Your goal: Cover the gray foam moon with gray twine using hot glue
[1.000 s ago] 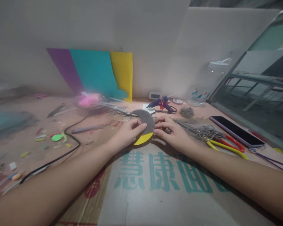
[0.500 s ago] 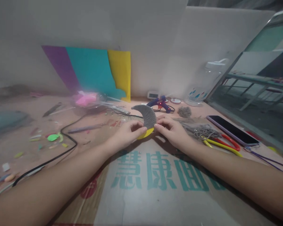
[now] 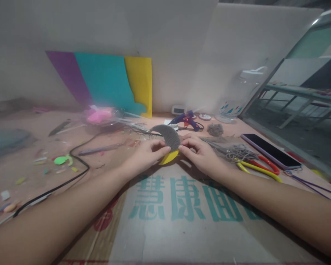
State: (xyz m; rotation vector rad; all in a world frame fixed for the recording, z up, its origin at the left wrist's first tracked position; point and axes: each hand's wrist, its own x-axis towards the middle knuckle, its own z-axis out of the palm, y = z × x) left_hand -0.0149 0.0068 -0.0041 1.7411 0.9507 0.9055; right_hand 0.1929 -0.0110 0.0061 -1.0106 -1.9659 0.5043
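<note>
A crescent moon shape (image 3: 171,140) is held up between both hands over the table. Grey cord or yarn covers its upper part in close rows, while the lower tip is bare yellow. My left hand (image 3: 153,152) pinches its left edge with thumb and fingers. On the opposite edge, my right hand (image 3: 195,150) is closed with its thumb against the crescent where grey meets yellow. The far fingers of both hands are partly hidden. Just right of my right hand lies a tangle of grey cord (image 3: 238,152).
Yellow-and-red handled pliers (image 3: 260,167) and a phone (image 3: 270,151) lie at right. Behind the crescent are a glue gun (image 3: 186,119), a grey ball of cord (image 3: 215,129) and a clear bottle (image 3: 231,99). A black cable (image 3: 81,173) crosses the left. Coloured sheets (image 3: 105,82) lean on the wall.
The crescent has tilted slightly, its upper tip leaning a little further left, and more of the yellow lower tip shows. Both hands keep their hold. The whole view has shifted slightly.
</note>
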